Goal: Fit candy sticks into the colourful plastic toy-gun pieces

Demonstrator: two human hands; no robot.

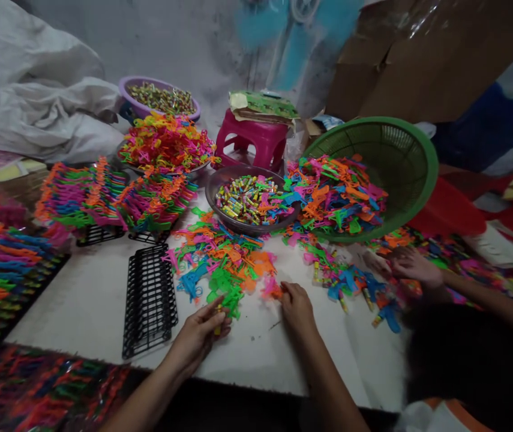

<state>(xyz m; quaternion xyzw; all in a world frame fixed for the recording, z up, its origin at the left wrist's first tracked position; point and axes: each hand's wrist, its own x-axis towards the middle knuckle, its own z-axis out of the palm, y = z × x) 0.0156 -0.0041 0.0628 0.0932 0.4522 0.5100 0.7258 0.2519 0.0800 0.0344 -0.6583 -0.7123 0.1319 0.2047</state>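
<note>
My left hand (197,335) has its fingers closed on a small yellow tube (218,323), close to a bunch of green plastic toy guns (227,288). My right hand (297,306) lies over the white tabletop with curled fingers. Its fingertips meet an orange toy gun (276,290) beside a pink one; the fingertips are partly hidden. A loose heap of coloured toy guns (213,249) spreads ahead of both hands. Behind it a dark bowl (211,201) holds several patterned tubes (247,201). Left of my left hand stands a black wire rack (150,303).
A tipped green basket (427,180) spills toy guns at the right. Another person's hand (413,267) works beside it. Filled racks (80,195) stand at the left. Farther back are a purple basin (123,90), a pink stool (256,135) and a fan (294,36).
</note>
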